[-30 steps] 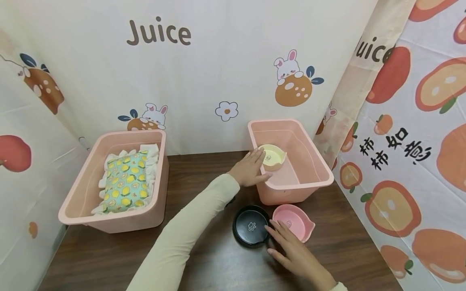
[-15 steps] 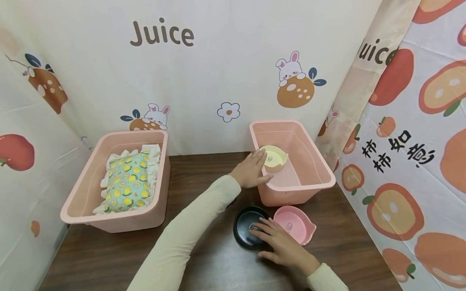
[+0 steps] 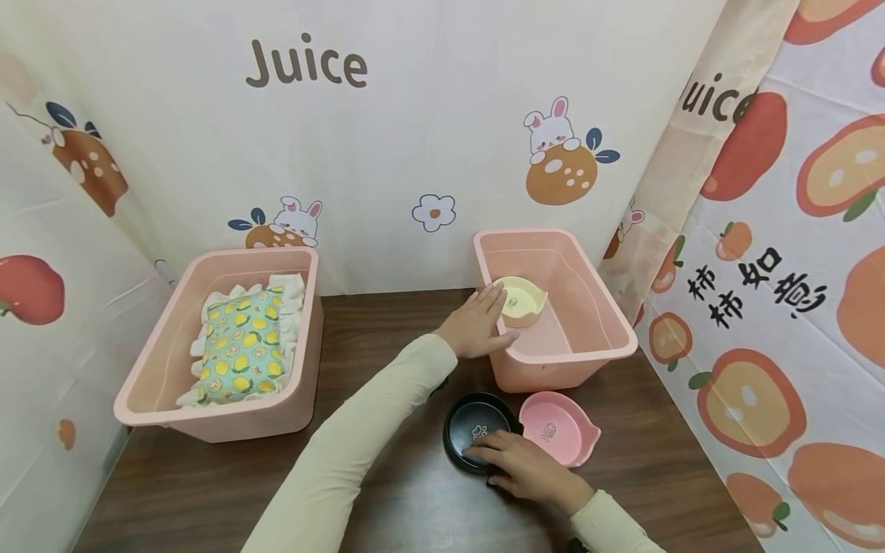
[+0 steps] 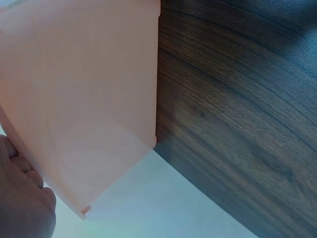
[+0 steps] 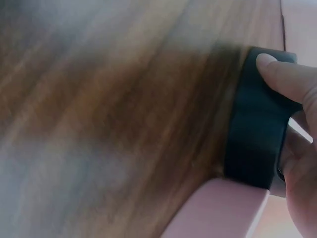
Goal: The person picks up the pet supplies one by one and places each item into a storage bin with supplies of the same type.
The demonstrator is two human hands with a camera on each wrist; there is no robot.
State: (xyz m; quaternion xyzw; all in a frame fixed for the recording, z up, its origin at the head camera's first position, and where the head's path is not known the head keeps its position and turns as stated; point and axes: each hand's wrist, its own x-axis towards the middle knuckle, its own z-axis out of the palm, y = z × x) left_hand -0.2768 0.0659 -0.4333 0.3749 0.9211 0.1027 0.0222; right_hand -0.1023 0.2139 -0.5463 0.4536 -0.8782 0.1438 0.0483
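Note:
My left hand (image 3: 473,321) lies with straight fingers over the left rim of the right-hand pink bin (image 3: 567,359); in the left wrist view the hand (image 4: 22,198) is beside the bin's outer wall (image 4: 89,99). Inside that bin sits a pale yellow bowl (image 3: 523,298) with a pointed lip, near my left fingertips. My right hand (image 3: 525,466) grips the near edge of a black bowl (image 3: 469,422) with a paw print. In the right wrist view the thumb (image 5: 282,77) presses the black bowl's outer wall (image 5: 255,129), the fingers curled over its edge. A pink bowl (image 3: 553,421) stands beside it.
On the left, another pink bin (image 3: 314,315) holds a frilled lemon-print cushion (image 3: 242,342). Both bins stand on a dark wooden table (image 3: 401,499). Printed cloths (image 3: 387,138) hang at the back and on both sides.
My right hand has moved left from between the two bowls and taken hold of the black bowl's near edge. My left hand stays on the bin rim.

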